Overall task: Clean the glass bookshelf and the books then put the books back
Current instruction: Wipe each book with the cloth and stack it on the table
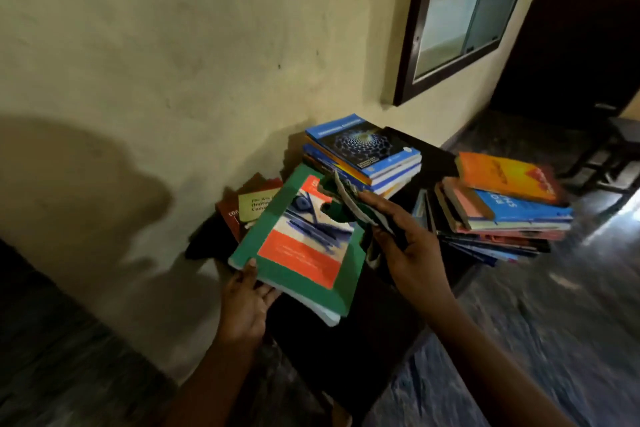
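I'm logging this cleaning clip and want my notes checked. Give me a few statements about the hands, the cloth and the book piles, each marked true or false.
1. The left hand holds the green book by its near corner. True.
2. The right hand is empty. False: it grips a cloth that lies on the green book.
3. An orange book tops the pile on the right. True.
4. The blue book lies on the floor. False: it tops the pile by the wall, on the dark table.
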Demonstrator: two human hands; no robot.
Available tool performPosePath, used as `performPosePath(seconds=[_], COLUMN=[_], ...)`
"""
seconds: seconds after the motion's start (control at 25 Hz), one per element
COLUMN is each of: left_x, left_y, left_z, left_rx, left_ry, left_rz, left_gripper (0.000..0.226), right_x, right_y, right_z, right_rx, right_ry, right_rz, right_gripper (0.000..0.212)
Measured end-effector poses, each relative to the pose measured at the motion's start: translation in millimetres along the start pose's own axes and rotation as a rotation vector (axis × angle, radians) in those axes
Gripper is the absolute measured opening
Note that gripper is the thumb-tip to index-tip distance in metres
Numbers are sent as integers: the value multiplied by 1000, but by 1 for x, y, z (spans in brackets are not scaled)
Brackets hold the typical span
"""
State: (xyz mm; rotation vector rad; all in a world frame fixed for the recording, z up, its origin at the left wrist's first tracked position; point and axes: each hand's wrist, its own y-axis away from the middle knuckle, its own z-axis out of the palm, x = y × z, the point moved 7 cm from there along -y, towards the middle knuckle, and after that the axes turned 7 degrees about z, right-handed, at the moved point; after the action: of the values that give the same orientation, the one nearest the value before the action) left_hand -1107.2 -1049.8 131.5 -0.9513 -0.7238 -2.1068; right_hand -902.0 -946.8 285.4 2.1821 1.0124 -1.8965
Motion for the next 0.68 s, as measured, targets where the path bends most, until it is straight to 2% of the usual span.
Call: performPosePath(seconds=[0.16, 0.32, 0.48, 0.64, 0.68], left_x=[-18, -56, -54, -54, -55], left_y=[-37, -53, -55, -31, -21], left_z=[7, -4, -19, -33, -29], left_rx=[144, 316, 295, 234, 191], left_ry=[276, 248, 107, 46, 55], left_rz=[-52, -194, -217, -398, -440], left_gripper=[19, 42, 45, 26, 27], right_x=[12, 23, 37, 48, 51], right_y=[-18, -25, -29, -25, -23], right_z=[22, 37, 43, 41, 38], right_rx=[-50, -114, -134, -148, -132], right_ry=[33, 31, 73, 85, 84], right_rz=[64, 145, 209, 265, 273], right_gripper=[46, 48, 48, 45, 47])
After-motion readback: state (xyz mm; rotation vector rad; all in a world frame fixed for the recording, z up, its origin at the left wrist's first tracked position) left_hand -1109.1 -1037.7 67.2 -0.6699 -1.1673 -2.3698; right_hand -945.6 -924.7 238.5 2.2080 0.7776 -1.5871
